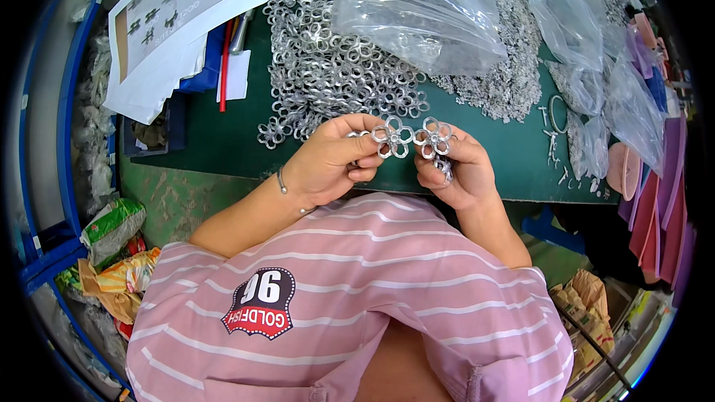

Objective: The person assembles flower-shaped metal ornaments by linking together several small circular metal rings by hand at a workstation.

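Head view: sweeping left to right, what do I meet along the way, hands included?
Blue rack → thin red stick → left hand → its flower-shaped metal piece → second flower-shaped metal piece → right hand, which holds it → metal ring → pink and purple strips.

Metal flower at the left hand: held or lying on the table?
Held: the metal flower is pinched at its left edge by the left hand, its face toward the camera.
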